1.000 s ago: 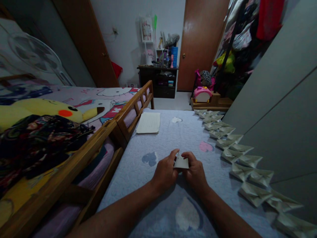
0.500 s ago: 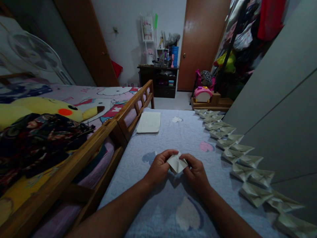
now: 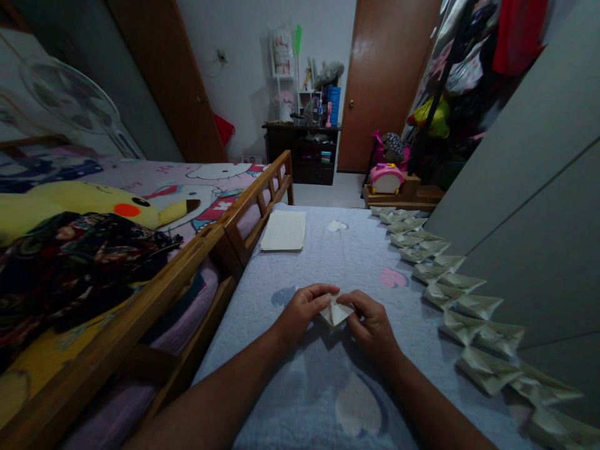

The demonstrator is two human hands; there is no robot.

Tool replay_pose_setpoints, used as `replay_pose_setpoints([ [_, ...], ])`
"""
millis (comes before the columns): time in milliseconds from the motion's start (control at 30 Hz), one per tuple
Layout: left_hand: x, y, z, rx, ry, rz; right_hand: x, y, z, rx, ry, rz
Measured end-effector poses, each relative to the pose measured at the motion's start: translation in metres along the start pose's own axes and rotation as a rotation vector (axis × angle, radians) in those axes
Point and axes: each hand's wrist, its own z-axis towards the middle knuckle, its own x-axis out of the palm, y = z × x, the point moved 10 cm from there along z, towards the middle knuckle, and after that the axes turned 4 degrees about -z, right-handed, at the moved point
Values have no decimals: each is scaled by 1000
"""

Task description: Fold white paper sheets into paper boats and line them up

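Note:
A small folded piece of pale paper (image 3: 335,314) is held between my two hands, just above the quilted bed cover (image 3: 323,262). My left hand (image 3: 305,310) pinches its left side, with the thumb pressed on top near the middle. On the other side, the fingers of my right hand (image 3: 370,317) close on the right edge and upper corner. The paper shows creases that meet near its centre; its underside is partly hidden by my fingers.
Folded paper boats (image 3: 487,369) stand in a long double row down the right side, beside a pale cabinet (image 3: 539,250). A stack of paper sheets (image 3: 284,231) lies at the far left of the bed. A wooden bed rail (image 3: 220,240) runs along the left.
My left thumb has moved inward over the top of the folded paper, and the paper now looks flatter and more creased at its centre. Both hands stay in nearly the same place.

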Motion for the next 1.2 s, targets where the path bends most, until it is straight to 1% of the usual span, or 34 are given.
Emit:
replay_pose_setpoints([
  [100,-6,-1,2,1,-78,73,5,4,0,-16,57,5],
  [233,-10,3,5,-14,-92,-5,9,3,-2,-3,101,55],
  [333,-13,5,6,-20,-102,-47,12,-10,-5,110,124,186],
  [433,-16,1,5,0,-138,7,17,-25,-8,237,129,313],
  [500,-17,-1,4,9,-155,57,18,-33,-8,297,116,333],
  [600,-15,0,3,0,-145,86,21,-38,-7,336,125,294],
  [867,-6,1,1,-22,-109,164,23,-33,-6,338,142,241],
  [967,-3,0,2,-16,-87,174,23,-33,-6,347,142,249],
  [1100,-4,-1,2,5,-93,180,25,-38,-6,378,136,288],
  [1200,-1,0,2,6,-51,198,25,-44,-5,415,120,330],
])
